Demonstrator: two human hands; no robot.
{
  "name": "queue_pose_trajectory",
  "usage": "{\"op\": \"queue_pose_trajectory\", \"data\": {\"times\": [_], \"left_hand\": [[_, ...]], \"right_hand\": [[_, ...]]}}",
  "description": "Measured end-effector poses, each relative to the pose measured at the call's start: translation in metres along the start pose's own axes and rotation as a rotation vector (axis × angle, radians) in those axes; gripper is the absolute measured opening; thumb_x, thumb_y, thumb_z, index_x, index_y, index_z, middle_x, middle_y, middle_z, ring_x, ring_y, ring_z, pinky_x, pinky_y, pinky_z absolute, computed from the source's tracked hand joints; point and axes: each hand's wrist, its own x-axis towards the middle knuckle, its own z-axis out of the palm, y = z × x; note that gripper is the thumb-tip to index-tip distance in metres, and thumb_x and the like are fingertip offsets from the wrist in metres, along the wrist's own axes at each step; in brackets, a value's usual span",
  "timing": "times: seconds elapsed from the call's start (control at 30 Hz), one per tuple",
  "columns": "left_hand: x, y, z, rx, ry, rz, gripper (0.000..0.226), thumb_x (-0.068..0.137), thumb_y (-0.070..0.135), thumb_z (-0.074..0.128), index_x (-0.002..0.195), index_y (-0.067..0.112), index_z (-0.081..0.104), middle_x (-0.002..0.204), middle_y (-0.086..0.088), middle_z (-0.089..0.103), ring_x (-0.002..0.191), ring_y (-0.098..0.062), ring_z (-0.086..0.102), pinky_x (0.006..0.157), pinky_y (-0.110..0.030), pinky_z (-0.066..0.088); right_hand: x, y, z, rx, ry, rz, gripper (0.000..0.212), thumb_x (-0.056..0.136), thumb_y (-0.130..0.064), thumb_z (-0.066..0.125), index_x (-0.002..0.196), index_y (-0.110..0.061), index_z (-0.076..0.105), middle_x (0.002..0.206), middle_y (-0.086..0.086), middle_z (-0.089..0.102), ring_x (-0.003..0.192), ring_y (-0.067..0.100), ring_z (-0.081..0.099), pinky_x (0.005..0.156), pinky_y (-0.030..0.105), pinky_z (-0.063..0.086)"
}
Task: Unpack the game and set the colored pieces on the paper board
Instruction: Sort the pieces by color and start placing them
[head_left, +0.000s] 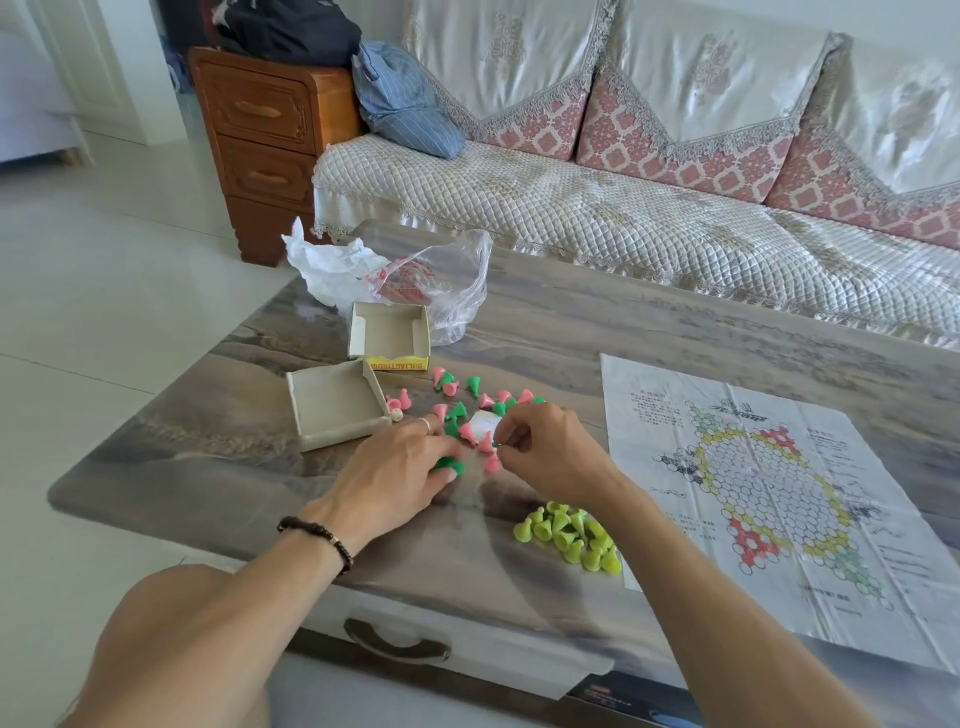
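Sorting pink and green pieces (470, 410) beside the open box (337, 402): left hand (400, 462) is curling over a green piece (449, 464), right hand (545, 447) pinching something small. Next, carrying sorted colours to the paper board (779, 483) seems due.

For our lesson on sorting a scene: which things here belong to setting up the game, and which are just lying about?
Belong to the job:
paper board
pink and green pieces
yellow-green pieces
two open box halves
left hand, right hand

Just lying about:
plastic bag
blue cap
sofa
wooden drawers
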Motion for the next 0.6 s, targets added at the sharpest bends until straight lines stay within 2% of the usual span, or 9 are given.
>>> {"op": "queue_pose_trajectory", "data": {"times": [0.13, 0.2, 0.27, 0.3, 0.37, 0.43, 0.5, 0.6], "left_hand": [[-0.026, -0.025, -0.017, -0.02, -0.037, -0.025, 0.018, 0.09, 0.028, 0.062, 0.107, 0.025, 0.07, 0.11, 0.007, 0.061, 0.103, -0.016, 0.058, 0.082, -0.03, 0.045], [-0.037, -0.038, -0.023, -0.062, -0.027, -0.065, 0.018, 0.089, 0.028, 0.065, 0.106, 0.028, 0.071, 0.126, 0.01, 0.059, 0.115, -0.012, 0.056, 0.088, -0.032, 0.047], [-0.044, -0.047, -0.025, -0.134, -0.008, -0.109, 0.026, 0.086, 0.028, 0.068, 0.112, 0.033, 0.068, 0.137, 0.015, 0.052, 0.119, -0.01, 0.055, 0.092, -0.035, 0.049], [-0.047, -0.05, -0.026, -0.161, 0.001, -0.127, 0.038, 0.083, 0.031, 0.071, 0.119, 0.038, 0.062, 0.136, 0.018, 0.053, 0.115, -0.009, 0.057, 0.09, -0.036, 0.05], [-0.05, -0.052, -0.025, -0.2, 0.004, -0.171, 0.069, 0.075, 0.04, 0.076, 0.135, 0.047, 0.043, 0.121, 0.02, 0.058, 0.094, -0.004, 0.058, 0.084, -0.033, 0.05], [-0.051, -0.052, -0.026, -0.243, 0.024, -0.214, 0.086, 0.068, 0.042, 0.081, 0.139, 0.049, 0.033, 0.113, 0.02, 0.056, 0.083, -0.004, 0.055, 0.081, -0.03, 0.048], [-0.052, -0.052, -0.027, -0.267, 0.035, -0.239, 0.088, 0.067, 0.04, 0.083, 0.141, 0.043, 0.035, 0.112, 0.022, 0.054, 0.083, -0.002, 0.054, 0.081, -0.028, 0.047], [-0.05, -0.052, -0.03, -0.271, 0.005, -0.22, 0.08, 0.07, 0.036, 0.082, 0.139, 0.041, 0.043, 0.107, 0.026, 0.054, 0.082, 0.0, 0.054, 0.078, -0.022, 0.045]], "right_hand": [[0.004, -0.018, 0.011, 0.026, -0.006, -0.041, 0.023, 0.079, -0.007, 0.058, 0.096, -0.014, 0.072, 0.076, -0.008, 0.06, 0.069, 0.008, 0.055, 0.058, 0.006, 0.039], [0.006, -0.028, 0.02, 0.034, -0.038, -0.072, 0.02, 0.08, -0.008, 0.059, 0.095, -0.013, 0.072, 0.077, -0.008, 0.061, 0.068, 0.006, 0.055, 0.056, 0.004, 0.039], [0.009, -0.038, 0.03, 0.049, -0.072, -0.09, 0.016, 0.08, -0.009, 0.059, 0.092, -0.014, 0.07, 0.079, -0.007, 0.061, 0.07, 0.008, 0.055, 0.059, 0.007, 0.04], [0.01, -0.043, 0.035, 0.056, -0.081, -0.101, 0.015, 0.081, -0.009, 0.059, 0.091, -0.014, 0.069, 0.081, -0.006, 0.062, 0.073, 0.01, 0.057, 0.063, 0.013, 0.043], [0.013, -0.049, 0.046, 0.067, -0.086, -0.111, 0.014, 0.081, -0.01, 0.061, 0.091, -0.015, 0.068, 0.084, -0.002, 0.065, 0.078, 0.015, 0.061, 0.072, 0.026, 0.051], [0.016, -0.053, 0.054, 0.064, -0.091, -0.093, 0.013, 0.081, -0.012, 0.062, 0.093, -0.015, 0.068, 0.085, 0.0, 0.066, 0.081, 0.017, 0.062, 0.075, 0.031, 0.052], [0.017, -0.055, 0.058, 0.072, -0.091, -0.067, 0.015, 0.082, -0.013, 0.062, 0.095, -0.015, 0.068, 0.084, -0.002, 0.064, 0.08, 0.015, 0.061, 0.071, 0.027, 0.05], [0.016, -0.06, 0.061, 0.087, -0.094, -0.069, 0.024, 0.079, -0.011, 0.061, 0.102, -0.015, 0.067, 0.087, -0.002, 0.066, 0.081, 0.014, 0.06, 0.068, 0.021, 0.045]]}}
